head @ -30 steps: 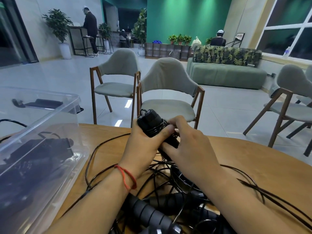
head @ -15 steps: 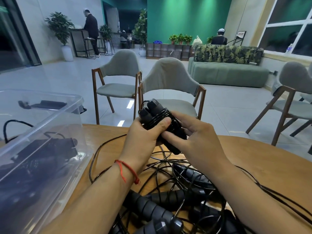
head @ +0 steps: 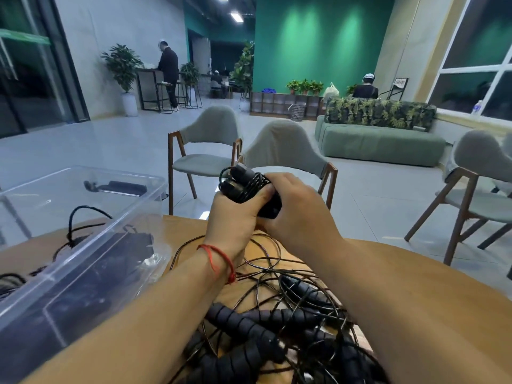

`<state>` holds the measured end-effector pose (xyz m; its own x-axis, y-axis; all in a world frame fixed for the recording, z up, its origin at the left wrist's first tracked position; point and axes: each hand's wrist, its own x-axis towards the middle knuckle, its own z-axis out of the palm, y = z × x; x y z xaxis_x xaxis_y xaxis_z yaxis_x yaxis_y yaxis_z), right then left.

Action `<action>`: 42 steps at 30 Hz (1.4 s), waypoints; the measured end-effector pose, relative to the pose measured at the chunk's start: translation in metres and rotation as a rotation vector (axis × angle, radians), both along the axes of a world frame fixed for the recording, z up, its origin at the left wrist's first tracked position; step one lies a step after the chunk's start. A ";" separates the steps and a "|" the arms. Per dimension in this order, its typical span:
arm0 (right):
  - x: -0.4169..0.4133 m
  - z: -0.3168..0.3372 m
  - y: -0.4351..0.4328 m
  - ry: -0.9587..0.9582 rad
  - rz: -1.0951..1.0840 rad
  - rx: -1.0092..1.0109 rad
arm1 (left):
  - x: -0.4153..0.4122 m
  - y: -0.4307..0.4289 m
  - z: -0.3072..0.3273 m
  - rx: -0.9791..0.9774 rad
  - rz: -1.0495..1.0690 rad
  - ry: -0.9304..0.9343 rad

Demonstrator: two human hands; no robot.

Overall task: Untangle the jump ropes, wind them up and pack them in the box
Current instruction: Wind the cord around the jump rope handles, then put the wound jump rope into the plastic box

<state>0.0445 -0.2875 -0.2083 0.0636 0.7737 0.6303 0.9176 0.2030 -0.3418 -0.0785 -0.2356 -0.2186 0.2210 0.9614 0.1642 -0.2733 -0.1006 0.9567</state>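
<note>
A wound black jump rope [head: 245, 185], two handles side by side with cord wrapped round them, is held up above the table's far edge. My left hand [head: 235, 214] grips it from below, thumb across the wrapped cord. My right hand [head: 296, 209] grips its lower right end. Beneath my forearms lies a tangle of black jump ropes [head: 266, 322] with ribbed handles and thin looping cords. The clear plastic box [head: 91, 236] stands to the left and holds several dark wound ropes.
The round wooden table [head: 415, 273] carries everything. Grey chairs [head: 285, 151] stand just beyond its far edge, another at the right. A black item lies past the box. People stand and sit far back in the room.
Both hands have lifted the wound rope higher and farther from me. The camera has tilted up a little; the box and the tangle stay in place.
</note>
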 end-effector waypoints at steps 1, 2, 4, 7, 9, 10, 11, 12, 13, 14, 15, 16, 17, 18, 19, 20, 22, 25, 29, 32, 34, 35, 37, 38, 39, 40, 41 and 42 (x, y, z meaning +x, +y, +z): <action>-0.003 0.010 -0.001 -0.006 -0.001 0.016 | -0.003 -0.005 0.011 0.003 0.004 -0.022; -0.007 0.020 -0.003 -0.006 0.005 0.030 | -0.006 -0.008 0.021 0.004 0.004 -0.040; -0.014 0.039 -0.009 0.010 0.023 0.053 | -0.016 -0.017 0.038 0.006 0.012 -0.062; -0.030 0.065 -0.020 -0.006 0.044 0.092 | -0.035 -0.031 0.058 0.040 0.022 -0.063; -0.042 0.078 -0.026 -0.034 0.043 0.109 | -0.051 -0.040 0.066 0.066 0.019 -0.047; -0.052 0.085 -0.031 -0.040 0.048 0.111 | -0.063 -0.046 0.071 0.071 0.019 -0.039; -0.061 0.091 -0.034 -0.041 0.057 0.102 | -0.074 -0.053 0.075 0.071 0.026 -0.025; -0.065 0.095 -0.035 -0.034 0.059 0.091 | -0.081 -0.055 0.077 0.074 0.025 0.009; -0.078 0.100 -0.039 -0.030 0.076 0.091 | -0.099 -0.060 0.081 0.081 0.023 0.038; -0.085 0.103 -0.040 -0.023 0.092 0.091 | -0.111 -0.062 0.084 0.089 0.010 0.064; -0.095 0.107 -0.041 -0.014 0.116 0.096 | -0.127 -0.064 0.088 0.101 0.001 0.090; -0.107 0.111 -0.041 -0.015 0.141 0.099 | -0.145 -0.065 0.092 0.115 0.002 0.137; -0.120 0.115 -0.040 -0.013 0.166 0.095 | -0.166 -0.066 0.097 0.130 0.009 0.181; -0.131 0.119 -0.038 -0.011 0.179 0.086 | -0.184 -0.066 0.102 0.146 0.024 0.242; -0.142 0.122 -0.035 -0.005 0.195 0.072 | -0.201 -0.064 0.105 0.158 0.047 0.306; -0.156 0.123 -0.031 0.002 0.204 0.053 | -0.220 -0.061 0.109 0.172 0.083 0.397; -0.174 0.126 -0.019 -0.005 0.208 0.021 | -0.252 -0.051 0.111 0.195 0.153 0.553; -0.205 0.125 0.001 -0.007 0.233 -0.059 | -0.300 -0.035 0.108 0.237 0.180 0.869; -0.237 0.113 0.034 -0.035 0.245 -0.243 | -0.340 -0.024 0.087 0.196 0.201 1.239; -0.259 0.097 0.066 -0.175 0.208 -0.366 | -0.351 -0.023 0.074 0.170 0.212 1.315; -0.267 0.087 0.084 -0.238 0.205 -0.426 | -0.352 -0.021 0.071 0.188 0.229 1.305; -0.271 0.082 0.092 -0.264 0.204 -0.455 | -0.352 -0.020 0.069 0.196 0.222 1.315; -0.276 0.075 0.106 -0.338 0.176 -0.492 | -0.353 -0.019 0.069 0.189 0.187 1.365; -0.276 0.071 0.111 -0.384 0.149 -0.497 | -0.352 -0.019 0.069 0.183 0.169 1.387; -0.277 0.068 0.119 -0.418 0.123 -0.505 | -0.353 -0.018 0.068 0.178 0.151 1.404; -0.278 0.064 0.125 -0.442 0.096 -0.521 | -0.354 -0.017 0.068 0.175 0.134 1.425; -0.277 0.061 0.130 -0.465 0.077 -0.549 | -0.353 -0.018 0.068 0.176 0.120 1.440; -0.277 0.058 0.134 -0.481 0.066 -0.590 | -0.353 -0.017 0.069 0.174 0.106 1.451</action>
<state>-0.2326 -0.1536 -0.1507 -0.1716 0.9834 0.0583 0.9851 0.1705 0.0235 -0.4320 -0.2527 -0.1501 0.2206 0.9751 -0.0227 0.9138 -0.1984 0.3545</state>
